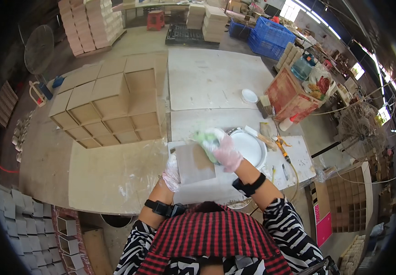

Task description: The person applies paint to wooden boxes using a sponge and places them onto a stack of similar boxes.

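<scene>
A flat-topped brown board piece [204, 159] lies in front of me, its upper face partly coated with a pale, wet-looking film. My left hand [171, 173], in a thin whitish glove, grips its left edge. My right hand [229, 155], gloved in pale pink, is closed on a green and white cloth [208, 139] over the board's far right corner; the cloth is smeared by motion. Just right of that hand stands a round pan [248, 145] of white liquid. A flat brush [258, 135] rests across the pan's rim.
Stacked brown boxes [111, 103] stand at the left of the table. On the right lie an orange-yellow air gun [282, 145] with a hose and a white squeeze bottle [287, 123]. A white bowl [249, 96] sits farther back, near a red-stained crate [294, 94]. A fan [360, 126] stands far right.
</scene>
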{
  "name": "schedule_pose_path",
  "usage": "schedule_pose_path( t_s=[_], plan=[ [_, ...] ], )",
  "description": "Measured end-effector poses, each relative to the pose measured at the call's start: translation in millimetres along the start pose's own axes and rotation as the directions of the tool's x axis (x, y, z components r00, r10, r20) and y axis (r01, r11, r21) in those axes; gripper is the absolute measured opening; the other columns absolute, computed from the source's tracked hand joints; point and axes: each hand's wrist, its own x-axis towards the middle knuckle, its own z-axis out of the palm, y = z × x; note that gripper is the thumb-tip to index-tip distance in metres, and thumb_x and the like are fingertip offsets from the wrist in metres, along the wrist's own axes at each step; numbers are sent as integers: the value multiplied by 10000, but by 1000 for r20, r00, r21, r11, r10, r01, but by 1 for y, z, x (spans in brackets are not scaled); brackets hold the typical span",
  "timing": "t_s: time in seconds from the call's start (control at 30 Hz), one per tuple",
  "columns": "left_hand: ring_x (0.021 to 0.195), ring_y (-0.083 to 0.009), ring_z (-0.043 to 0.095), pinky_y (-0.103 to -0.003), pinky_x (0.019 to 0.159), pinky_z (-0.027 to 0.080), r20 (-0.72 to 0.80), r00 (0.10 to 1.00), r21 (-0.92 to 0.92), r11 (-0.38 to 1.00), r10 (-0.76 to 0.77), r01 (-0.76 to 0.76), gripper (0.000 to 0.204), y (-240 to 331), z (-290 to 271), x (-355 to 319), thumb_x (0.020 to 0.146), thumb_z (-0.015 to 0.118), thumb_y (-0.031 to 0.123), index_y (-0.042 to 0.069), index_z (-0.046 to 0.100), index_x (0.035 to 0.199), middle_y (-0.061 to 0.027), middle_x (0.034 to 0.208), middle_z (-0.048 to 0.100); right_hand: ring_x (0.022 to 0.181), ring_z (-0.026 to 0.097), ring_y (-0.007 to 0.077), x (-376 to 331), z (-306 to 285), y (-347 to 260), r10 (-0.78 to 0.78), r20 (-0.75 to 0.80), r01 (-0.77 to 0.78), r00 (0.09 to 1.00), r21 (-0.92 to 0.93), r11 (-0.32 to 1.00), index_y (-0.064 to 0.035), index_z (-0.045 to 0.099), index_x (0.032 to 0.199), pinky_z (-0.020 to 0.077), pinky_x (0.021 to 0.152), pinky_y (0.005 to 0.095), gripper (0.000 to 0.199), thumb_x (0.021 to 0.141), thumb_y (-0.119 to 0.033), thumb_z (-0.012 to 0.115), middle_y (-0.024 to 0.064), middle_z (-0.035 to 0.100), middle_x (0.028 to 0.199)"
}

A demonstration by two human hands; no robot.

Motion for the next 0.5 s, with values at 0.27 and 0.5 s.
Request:
schedule_pose_path(
  t_s=[0.27,0.5],
  plan=[
    [948,-182,581,-281,829,471,101,938,533,778,332,-332,350,11,10,15,847,559,180,-6,527,1142,-93,1073,595,840,591,230,-4,-13,28,-413,213,462,885,-506,729,-209,581,1093,501,738,348,257,837,-221,562,96,591,966],
    [942,-189,588,-309,775,504,102,991,139,985,89,-103,349,-8,-5,18,910,473,216,6,485,1189,-106,1137,566,745,601,298,-27,-6,15,-480,305,568,823,-418,709,-230,581,1066,500,684,400,235,846,-294,530,145,581,879]
  ],
)
